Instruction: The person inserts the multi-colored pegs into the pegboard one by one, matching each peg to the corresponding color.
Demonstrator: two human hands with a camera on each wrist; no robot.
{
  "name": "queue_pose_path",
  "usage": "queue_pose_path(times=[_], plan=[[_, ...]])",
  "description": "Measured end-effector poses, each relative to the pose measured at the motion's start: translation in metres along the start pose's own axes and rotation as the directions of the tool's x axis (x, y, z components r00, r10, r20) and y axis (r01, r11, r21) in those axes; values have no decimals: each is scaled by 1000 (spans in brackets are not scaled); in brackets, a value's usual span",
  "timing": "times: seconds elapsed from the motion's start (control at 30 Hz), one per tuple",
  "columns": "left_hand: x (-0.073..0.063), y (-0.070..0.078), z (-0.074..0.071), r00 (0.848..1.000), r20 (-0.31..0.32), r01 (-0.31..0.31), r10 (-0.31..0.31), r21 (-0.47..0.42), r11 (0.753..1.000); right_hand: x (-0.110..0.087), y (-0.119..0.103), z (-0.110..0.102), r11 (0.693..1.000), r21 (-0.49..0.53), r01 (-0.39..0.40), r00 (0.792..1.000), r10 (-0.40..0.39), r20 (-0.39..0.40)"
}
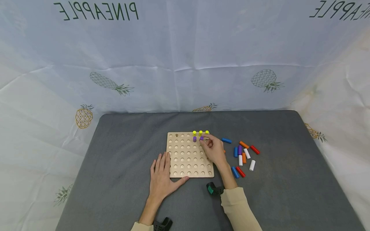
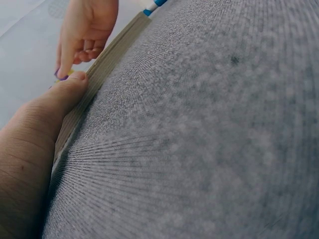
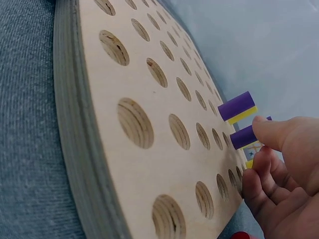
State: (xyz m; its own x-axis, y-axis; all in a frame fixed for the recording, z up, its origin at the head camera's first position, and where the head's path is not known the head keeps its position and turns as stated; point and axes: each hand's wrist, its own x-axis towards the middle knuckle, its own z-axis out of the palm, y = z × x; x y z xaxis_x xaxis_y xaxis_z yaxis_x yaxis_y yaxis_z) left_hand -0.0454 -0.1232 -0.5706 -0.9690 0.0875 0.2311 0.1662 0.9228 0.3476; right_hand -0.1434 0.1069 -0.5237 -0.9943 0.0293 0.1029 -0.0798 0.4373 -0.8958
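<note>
A pale wooden pegboard [image 1: 182, 165] with rows of round holes lies on the table. My right hand [image 1: 214, 150] is over its far right part, pinching a purple peg [image 3: 244, 137] between thumb and fingers. The lower end of that peg is at the board's surface; how deep it sits I cannot tell. Beside it another purple peg [image 1: 195, 139] stands upright in a hole. Behind them, three yellow pegs [image 1: 200, 132] stand in the far row. My left hand [image 1: 162, 181] rests at the near left corner of the board, fingers extended along the left edge, thumb [image 2: 70, 92] against the near edge.
Loose pegs lie right of the board: a blue one [image 1: 226, 140] near its far corner, then several orange, red, white, blue and a purple one [image 1: 240, 149]. The grey table [image 1: 130, 138] ends at a pineapple-print cloth [image 1: 185, 86] behind.
</note>
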Motion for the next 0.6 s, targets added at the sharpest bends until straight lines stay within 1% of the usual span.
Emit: queue_pose_path(times=[0.27,0.43,0.6], plan=[[0,0,0,1000,-16,-11,11,14,1000,1,-2,1,1000,-12,5,1000,-5,2],[0,0,0,1000,-3,-3,3,12,1000,2,-3,1,1000,-29,3,1000,-3,14],[0,0,-1,1000,5,3,-3,9,1000,3,-4,1,998,-54,-14,1000,15,22]])
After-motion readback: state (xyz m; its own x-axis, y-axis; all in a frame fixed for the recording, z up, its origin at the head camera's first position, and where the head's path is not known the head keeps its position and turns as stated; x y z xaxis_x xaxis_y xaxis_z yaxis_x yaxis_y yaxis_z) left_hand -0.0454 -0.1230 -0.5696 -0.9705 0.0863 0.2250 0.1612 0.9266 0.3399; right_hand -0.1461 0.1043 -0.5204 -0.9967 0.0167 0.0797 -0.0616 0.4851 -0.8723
